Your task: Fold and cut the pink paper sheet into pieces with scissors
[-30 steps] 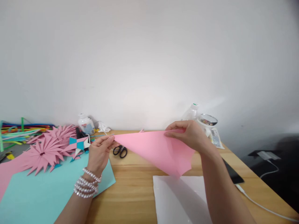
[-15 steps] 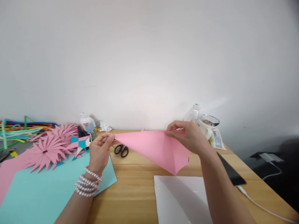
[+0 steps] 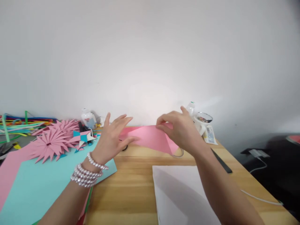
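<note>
A folded sheet of pink paper (image 3: 152, 139) is held up above the wooden table by my right hand (image 3: 179, 129), whose thumb and fingers pinch its upper edge. My left hand (image 3: 114, 134), with pearl bracelets (image 3: 87, 173) on the wrist, has its fingers spread at the paper's left end; the thumb is near or against the paper, I cannot tell which. Part of a black scissors handle (image 3: 125, 147) shows below the left thumb, the rest hidden.
Pink folded-paper pinwheel shapes (image 3: 49, 143) lie on turquoise sheets (image 3: 47, 187) at the left, with colourful pipe cleaners (image 3: 30, 125) behind. White bottles (image 3: 89, 118) and a white mug (image 3: 199, 126) stand by the wall. A white sheet (image 3: 180, 193) lies in front, a dark flat device (image 3: 221, 161) at right.
My left hand has let go of the pink paper's left tip and spread its fingers. My right hand has moved slightly left, still pinching the paper, which now covers more of the scissors.
</note>
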Available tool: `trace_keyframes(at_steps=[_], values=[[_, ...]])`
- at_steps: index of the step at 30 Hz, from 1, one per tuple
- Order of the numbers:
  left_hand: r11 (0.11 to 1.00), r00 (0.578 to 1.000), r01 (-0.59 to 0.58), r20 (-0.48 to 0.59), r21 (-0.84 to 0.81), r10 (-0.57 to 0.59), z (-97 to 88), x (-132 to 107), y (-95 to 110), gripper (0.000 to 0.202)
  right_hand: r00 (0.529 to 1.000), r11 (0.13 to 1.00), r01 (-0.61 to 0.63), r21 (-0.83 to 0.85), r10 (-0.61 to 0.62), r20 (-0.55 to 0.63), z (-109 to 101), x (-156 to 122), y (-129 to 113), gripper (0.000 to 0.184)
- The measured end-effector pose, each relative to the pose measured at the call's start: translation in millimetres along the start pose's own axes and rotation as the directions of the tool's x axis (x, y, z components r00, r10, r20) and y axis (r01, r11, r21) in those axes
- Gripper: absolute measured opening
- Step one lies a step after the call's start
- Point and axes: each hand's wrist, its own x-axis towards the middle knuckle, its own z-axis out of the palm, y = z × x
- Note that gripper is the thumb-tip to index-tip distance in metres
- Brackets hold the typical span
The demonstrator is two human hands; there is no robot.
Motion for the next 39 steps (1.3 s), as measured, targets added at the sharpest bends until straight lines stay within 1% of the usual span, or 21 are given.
trace_keyframes(at_steps=[2,4,5,7,8,9,10,11,12,13,15,17,18,20,23,26,28,30,32,36,39], values=[[1.000,0.999,-0.019,0.041,-0.003,0.019,-0.1,11,15,0.045,0.998,0.996,0.062,-0.062,-0.063,-0.016,-18,8,-12,0.019],[1.000,1.000,-0.019,-0.017,-0.001,0.019,3.8,12,32,0.033,0.993,0.988,0.096,-0.118,-0.104,-0.062,-37,16,-21,0.019],[1.000,1.000,-0.014,-0.021,-0.014,0.014,8.2,7,41,0.026,0.991,0.985,0.094,-0.142,-0.106,-0.081,-45,21,-24,0.019],[0.987,0.989,-0.115,0.084,-0.108,0.125,22.9,-15,59,0.020,0.988,0.986,0.072,-0.151,-0.091,-0.123,-59,28,-24,0.019],[0.962,0.950,-0.217,0.191,-0.165,0.247,33.0,-31,67,0.021,0.987,0.990,0.058,-0.131,-0.077,-0.143,-65,31,-22,0.020],[0.918,0.850,-0.314,0.360,-0.242,0.385,44.4,-50,72,0.027,0.987,0.994,0.033,-0.103,-0.049,-0.156,-69,32,-19,0.021],[0.874,0.739,-0.382,0.468,-0.302,0.485,56.3,-69,75,0.045,0.987,0.997,-0.009,-0.073,-0.002,-0.160,-73,32,-15,0.021],[0.849,0.653,-0.407,0.544,-0.336,0.528,67.9,-88,75,0.060,0.986,0.997,-0.065,-0.042,0.058,-0.154,-76,31,-12,0.020],[0.847,0.568,-0.409,0.632,-0.340,0.528,78.5,-104,73,0.071,0.983,0.992,-0.126,-0.007,0.124,-0.137,-78,29,-8,0.019],[0.850,0.509,-0.402,0.689,-0.341,0.517,87.3,-118,69,0.079,0.976,0.982,-0.185,0.035,0.187,-0.107,-79,26,-3,0.017],[0.862,0.451,-0.382,0.747,-0.333,0.489,99.1,-134,60,0.088,0.961,0.947,-0.272,0.169,0.276,-0.004,-77,20,6,0.013],[0.869,0.460,-0.368,0.747,-0.332,0.480,103.9,-137,54,0.087,0.941,0.863,-0.338,0.376,0.301,0.156,-69,16,18,0.012],[0.870,0.469,-0.361,0.740,-0.337,0.482,104.7,-135,53,0.086,0.925,0.788,-0.376,0.488,0.290,0.245,-63,15,24,0.013],[0.870,0.492,-0.349,0.721,-0.350,0.487,103.9,-130,54,0.085,0.886,0.587,-0.458,0.668,0.237,0.400,-47,13,38,0.018],[0.860,0.501,-0.359,0.702,-0.364,0.506,97.8,-125,56,0.079,0.824,0.306,-0.566,0.765,0.205,0.528,-18,7,56,0.023],[0.837,0.457,-0.387,0.708,-0.388,0.539,88.2,-129,52,0.074,0.789,0.120,-0.609,0.784,0.191,0.584,9,-3,64,0.027],[0.824,0.438,-0.403,0.706,-0.399,0.556,84.2,-131,46,0.073,0.772,0.060,-0.630,0.774,0.149,0.618,24,-10,64,0.028],[0.821,0.442,-0.404,0.700,-0.403,0.561,84.3,-132,40,0.073,0.760,0.038,-0.647,0.761,0.114,0.640,35,-14,60,0.028],[0.809,0.464,-0.403,0.667,-0.427,0.583,88.1,-131,33,0.074,0.750,0.028,-0.660,0.751,0.085,0.656,42,-15,53,0.027],[0.743,0.537,-0.469,0.514,-0.477,0.669,100.4,-122,24,0.075,0.742,-0.005,-0.670,0.742,0.020,0.670,42,-14,43,0.023],[0.733,0.542,-0.507,0.493,-0.454,0.680,112.5,-115,21,0.072,0.743,-0.006,-0.669,0.743,0.018,0.669,38,-14,45,0.022]])
